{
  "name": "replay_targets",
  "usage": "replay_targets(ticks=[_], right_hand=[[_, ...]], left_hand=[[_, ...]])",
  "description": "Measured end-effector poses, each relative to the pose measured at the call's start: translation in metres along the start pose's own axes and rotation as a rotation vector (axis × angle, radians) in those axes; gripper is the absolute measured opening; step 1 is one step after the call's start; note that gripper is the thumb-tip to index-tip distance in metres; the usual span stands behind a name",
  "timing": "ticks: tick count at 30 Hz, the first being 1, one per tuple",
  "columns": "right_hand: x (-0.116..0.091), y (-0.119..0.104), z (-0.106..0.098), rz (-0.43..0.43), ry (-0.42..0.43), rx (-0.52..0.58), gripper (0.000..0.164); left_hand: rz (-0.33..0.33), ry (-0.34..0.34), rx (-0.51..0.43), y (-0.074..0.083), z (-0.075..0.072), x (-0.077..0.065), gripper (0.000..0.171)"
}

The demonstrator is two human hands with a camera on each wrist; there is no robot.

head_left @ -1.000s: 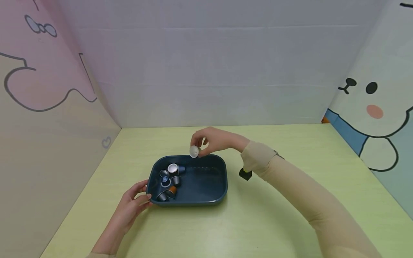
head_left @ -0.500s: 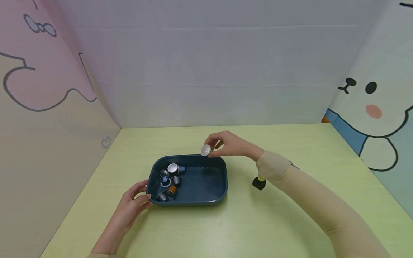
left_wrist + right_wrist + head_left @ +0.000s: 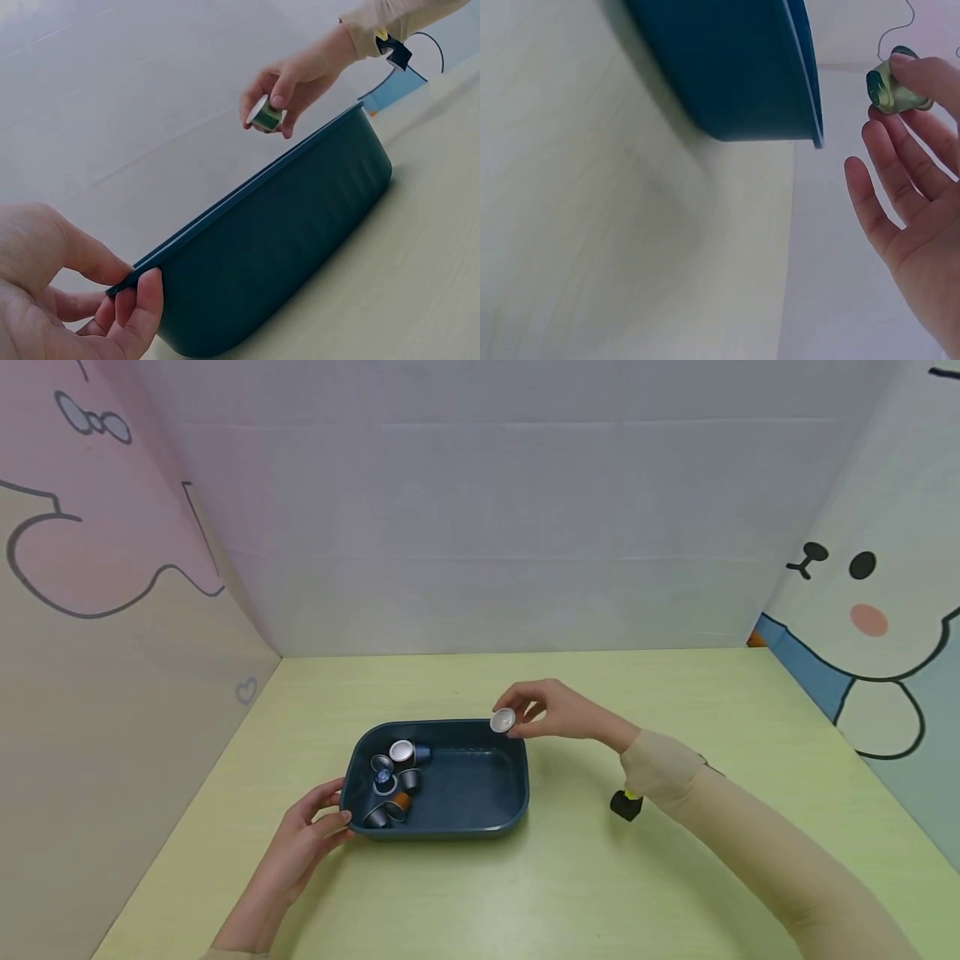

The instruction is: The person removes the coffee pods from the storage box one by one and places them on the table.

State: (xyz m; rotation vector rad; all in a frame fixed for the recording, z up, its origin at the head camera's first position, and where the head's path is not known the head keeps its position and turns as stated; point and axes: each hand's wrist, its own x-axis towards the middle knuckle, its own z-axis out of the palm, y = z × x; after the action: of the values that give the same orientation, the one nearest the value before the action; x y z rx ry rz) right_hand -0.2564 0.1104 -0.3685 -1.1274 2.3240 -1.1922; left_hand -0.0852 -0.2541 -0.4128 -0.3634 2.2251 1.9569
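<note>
My right hand (image 3: 558,710) pinches a coffee capsule (image 3: 502,721) between thumb and fingers, its pale lid facing left. In the right wrist view the capsule (image 3: 892,86) has a green body, and the other fingers spread below it. Capsule and fingertips are above the far right corner of a dark blue tray (image 3: 480,835). At the tray's left end my left hand (image 3: 303,839) grips the rim, thumb over it and fingers underneath, as the left wrist view shows of that hand (image 3: 82,292).
Several coffee capsules (image 3: 408,779), silver, blue and one orange (image 3: 400,802), lie together in the tray's left half. The tray stands on a pale yellow table (image 3: 570,893). A white wall (image 3: 487,543) closes off the back, with cartoon-printed panels on both sides.
My right hand has moved right and slightly nearer with the capsule, along the tray's far rim to its right corner. The left hand, tray and loose capsules stay where they were.
</note>
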Motion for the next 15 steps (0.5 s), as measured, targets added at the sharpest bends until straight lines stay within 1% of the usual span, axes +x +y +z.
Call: replay_targets(ticks=[8,15], right_hand=[[-0.019,0.013,-0.002,0.036,0.017,0.010,0.033],[-0.028,0.028,-0.003,0.079,0.052,0.013,0.032]], left_hand=[[-0.002,-0.001,-0.001,-0.001,-0.001,0.001,0.054],[-0.007,-0.001,0.003,-0.001,-0.001,0.002,0.054]])
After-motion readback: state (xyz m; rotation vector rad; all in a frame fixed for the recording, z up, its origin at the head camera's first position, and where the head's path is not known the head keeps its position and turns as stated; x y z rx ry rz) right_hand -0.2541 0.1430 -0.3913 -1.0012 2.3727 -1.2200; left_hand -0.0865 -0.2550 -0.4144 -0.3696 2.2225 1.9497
